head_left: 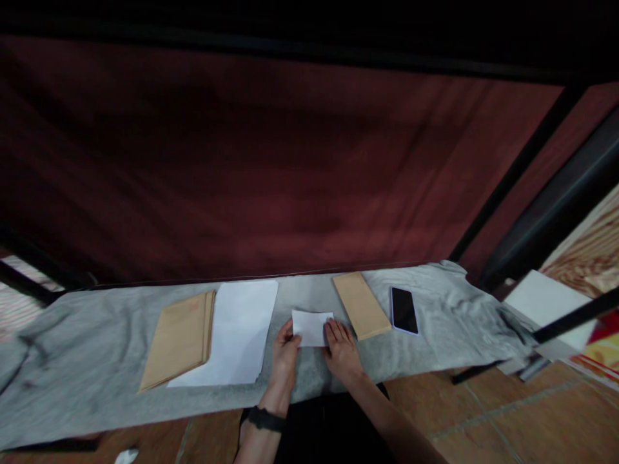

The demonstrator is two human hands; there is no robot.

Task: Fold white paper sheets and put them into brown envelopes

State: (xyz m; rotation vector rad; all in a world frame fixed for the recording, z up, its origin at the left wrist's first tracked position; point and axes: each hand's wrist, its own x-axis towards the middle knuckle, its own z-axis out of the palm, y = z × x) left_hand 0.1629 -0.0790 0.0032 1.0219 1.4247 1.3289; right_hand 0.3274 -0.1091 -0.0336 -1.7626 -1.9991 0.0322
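A small folded piece of white paper (310, 327) lies in front of me, low over the grey cloth. My left hand (286, 348) pinches its left edge, the thumb on top and the fingers curled round the side. Across the right edge rests my right hand (342, 351), back upward, its fingers stretched out flat on the paper. A dark band circles my left wrist. To the left lies a stack of larger white sheets (242, 332), partly covered by several brown envelopes (181, 328). Just right of my right hand is one brown envelope (362, 306).
A phone (404, 310) with a dark screen and pale purple edge lies right of the single envelope. Wrinkled grey cloth (449, 322) covers the long narrow surface. Behind it rises a dark red panel (309, 167) with black bars. Tiled floor (483, 412) shows below.
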